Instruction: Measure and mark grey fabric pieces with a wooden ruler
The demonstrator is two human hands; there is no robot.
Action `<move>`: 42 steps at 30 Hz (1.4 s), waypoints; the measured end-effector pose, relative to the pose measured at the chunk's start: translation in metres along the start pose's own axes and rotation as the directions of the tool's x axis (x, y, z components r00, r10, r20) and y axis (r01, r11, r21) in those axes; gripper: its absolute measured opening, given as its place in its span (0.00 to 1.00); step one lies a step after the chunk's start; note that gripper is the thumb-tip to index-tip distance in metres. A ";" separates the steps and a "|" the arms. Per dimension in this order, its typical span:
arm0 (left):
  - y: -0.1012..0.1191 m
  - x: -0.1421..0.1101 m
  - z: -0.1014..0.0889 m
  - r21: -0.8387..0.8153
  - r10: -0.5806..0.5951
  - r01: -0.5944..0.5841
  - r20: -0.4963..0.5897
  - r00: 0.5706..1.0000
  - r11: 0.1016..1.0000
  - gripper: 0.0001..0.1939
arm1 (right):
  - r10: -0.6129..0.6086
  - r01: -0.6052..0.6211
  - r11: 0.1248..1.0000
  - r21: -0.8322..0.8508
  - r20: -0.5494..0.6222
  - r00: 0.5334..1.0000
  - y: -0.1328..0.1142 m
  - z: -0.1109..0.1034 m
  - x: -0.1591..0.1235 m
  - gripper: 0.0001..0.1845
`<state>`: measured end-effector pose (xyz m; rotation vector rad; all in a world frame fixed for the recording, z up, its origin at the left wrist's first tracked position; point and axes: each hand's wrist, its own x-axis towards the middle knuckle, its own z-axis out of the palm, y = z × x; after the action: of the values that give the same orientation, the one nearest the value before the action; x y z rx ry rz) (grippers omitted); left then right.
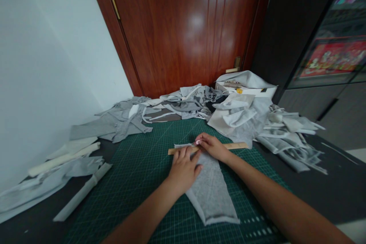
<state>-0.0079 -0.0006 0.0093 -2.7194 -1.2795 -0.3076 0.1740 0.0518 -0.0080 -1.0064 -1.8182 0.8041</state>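
Note:
A grey fabric piece point(213, 194) lies on the green cutting mat point(134, 171), its wider edge toward me. Across its far end rests a wooden ruler point(237, 145), which sticks out on both sides. My left hand point(183, 169) is spread over the ruler and the cloth, fingertips pressing on the ruler. At the ruler's far edge, my right hand point(213, 146) has its fingers pinched together near the cloth's far edge. A small pale spot shows at those fingertips; whether it is a held thing or a nail is unclear.
Grey cloth scraps point(120, 118) lie along the wall and the back. A white box point(260, 90) draped with fabric stands back right, with more scraps point(291, 133) beside it. Rolled cloth point(82, 192) lies at left. A wooden door point(177, 30) rises behind, a dark cabinet point(291, 19) at right.

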 end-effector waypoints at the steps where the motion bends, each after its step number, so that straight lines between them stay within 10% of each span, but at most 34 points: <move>1: 0.002 0.000 0.000 0.025 -0.016 0.016 0.002 1.000 1.000 0.24 | 0.008 -0.008 1.000 0.027 -0.004 1.000 0.002 0.000 0.000 0.06; 42: 0.006 0.000 0.006 0.050 -0.048 0.047 0.025 0.999 0.998 0.25 | 0.101 -0.096 0.954 0.285 -0.004 0.995 0.014 -0.006 0.011 0.12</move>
<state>-0.0025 -0.0030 0.0030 -2.6646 -1.3414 -0.2426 0.1804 0.0681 -0.0128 -0.9176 -1.5897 1.0801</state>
